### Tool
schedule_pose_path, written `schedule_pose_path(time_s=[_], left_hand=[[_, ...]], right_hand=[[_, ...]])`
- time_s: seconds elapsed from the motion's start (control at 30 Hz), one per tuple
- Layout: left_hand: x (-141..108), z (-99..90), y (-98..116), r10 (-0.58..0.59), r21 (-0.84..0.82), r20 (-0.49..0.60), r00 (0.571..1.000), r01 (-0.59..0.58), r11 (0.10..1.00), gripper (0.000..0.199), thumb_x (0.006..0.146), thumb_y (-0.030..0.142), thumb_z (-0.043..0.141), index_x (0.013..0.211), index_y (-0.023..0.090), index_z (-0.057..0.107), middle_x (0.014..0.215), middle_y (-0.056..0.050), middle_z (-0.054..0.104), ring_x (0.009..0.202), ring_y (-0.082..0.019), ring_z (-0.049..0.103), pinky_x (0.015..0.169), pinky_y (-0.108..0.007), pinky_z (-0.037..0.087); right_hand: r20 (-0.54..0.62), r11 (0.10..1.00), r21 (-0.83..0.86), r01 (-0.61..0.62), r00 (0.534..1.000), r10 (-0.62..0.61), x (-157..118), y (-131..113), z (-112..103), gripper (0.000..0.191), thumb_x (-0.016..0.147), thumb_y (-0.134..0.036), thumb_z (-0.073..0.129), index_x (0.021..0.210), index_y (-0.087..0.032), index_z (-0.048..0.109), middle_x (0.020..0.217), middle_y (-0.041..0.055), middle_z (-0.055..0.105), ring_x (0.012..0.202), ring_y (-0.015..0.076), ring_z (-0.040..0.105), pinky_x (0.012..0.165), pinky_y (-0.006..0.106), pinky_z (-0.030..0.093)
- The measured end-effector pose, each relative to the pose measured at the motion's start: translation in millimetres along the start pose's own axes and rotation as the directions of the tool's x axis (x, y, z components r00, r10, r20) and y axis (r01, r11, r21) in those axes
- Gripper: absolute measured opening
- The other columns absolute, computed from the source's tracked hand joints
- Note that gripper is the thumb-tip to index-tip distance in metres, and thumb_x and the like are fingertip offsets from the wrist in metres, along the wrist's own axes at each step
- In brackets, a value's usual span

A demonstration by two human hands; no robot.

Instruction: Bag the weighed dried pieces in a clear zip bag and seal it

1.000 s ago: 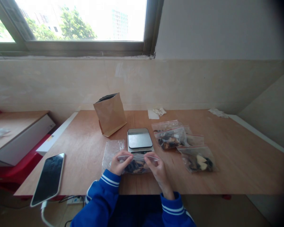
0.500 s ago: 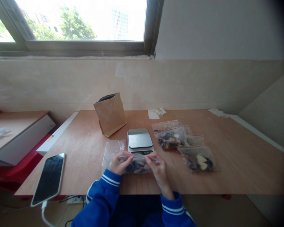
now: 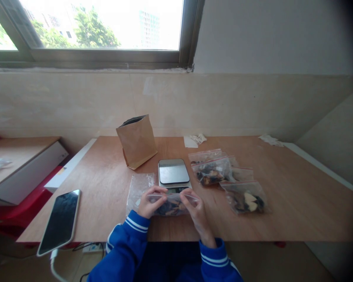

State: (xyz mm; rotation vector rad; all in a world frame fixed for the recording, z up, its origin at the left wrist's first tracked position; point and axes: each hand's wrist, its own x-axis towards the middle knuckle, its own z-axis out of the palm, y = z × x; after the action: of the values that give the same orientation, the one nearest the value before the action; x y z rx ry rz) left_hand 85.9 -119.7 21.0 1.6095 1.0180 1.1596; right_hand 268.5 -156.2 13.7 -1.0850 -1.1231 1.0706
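pinching shut a small clear zip bag of dark dried pieces (image 3: pixel 169 204) at the near edge of the pale wooden table (image 3: pixel 297 203).

left hand (image 3: pixel 148 203) and right hand (image 3: pixel 194 207) both with grip clamped on the bag's top strip, one at each end, just in front of the small silver kitchen scale (image 3: pixel 173 172). likely to leave a gap in the seal if pressed unevenly along the strip, letting pieces spill over the table edge so close by. could also nudge the scale when pushing forward. empty clear bag (image 3: pixel 139 186) lying flat beside the left hand; filled clear bags with red strips (image 3: pixel 223 172) off to the right, brown paper pouch (image 3: pixel 137 141) standing behind, black phone (image 3: pixel 60 221) at the left edge.
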Motion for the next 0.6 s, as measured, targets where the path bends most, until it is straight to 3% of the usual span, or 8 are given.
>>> schedule_pose_path(time_s=[0.13, 0.23, 0.6], left_hand=[[0.0, -0.5, -2.0, 0.087, 0.048, 0.012, 0.996, -0.087, 0.995, 0.027, 0.077, 0.041, 0.067, 0.073, 0.015, 0.070, 0.076, -0.008, 0.068, 0.074, -0.018, 0.063, 0.072, -0.032, 0.051], [-0.7, -0.7, -5.8, 0.111, 0.063, 0.030, 0.993, -0.113, 0.992, 0.024, 0.076, 0.039, 0.068, 0.077, 0.015, 0.071, 0.077, -0.008, 0.069, 0.074, -0.018, 0.063, 0.073, -0.032, 0.051], [-0.7, -0.5, -4.4, 0.131, 0.092, -0.007, 0.991, -0.130, 0.987, 0.016, 0.077, 0.031, 0.069, 0.076, 0.015, 0.072, 0.076, -0.007, 0.068, 0.071, -0.017, 0.063, 0.068, -0.030, 0.051]], right_hand=[[0.033, 0.999, -0.029, 0.031, 0.999, -0.031, -0.2, 0.2, 1.2, 0.023, 0.083, -0.042, 0.059, 0.089, -0.020, 0.065, 0.088, 0.0040, 0.065, 0.085, 0.0200, 0.063, 0.076, 0.029, 0.052], [0.043, 0.995, -0.064, 0.081, 0.996, -0.078, 0.6, -0.9, 3.4, 0.025, 0.085, -0.042, 0.056, 0.087, -0.020, 0.068, 0.092, 0.0052, 0.065, 0.091, 0.0210, 0.062, 0.081, 0.031, 0.050], [0.047, 0.995, -0.037, 0.095, 0.995, -0.093, 2.5, 2.4, 6.6, 0.016, 0.079, -0.036, 0.066, 0.077, -0.021, 0.066, 0.077, 0.0005, 0.060, 0.074, 0.0158, 0.059, 0.067, 0.025, 0.048]])
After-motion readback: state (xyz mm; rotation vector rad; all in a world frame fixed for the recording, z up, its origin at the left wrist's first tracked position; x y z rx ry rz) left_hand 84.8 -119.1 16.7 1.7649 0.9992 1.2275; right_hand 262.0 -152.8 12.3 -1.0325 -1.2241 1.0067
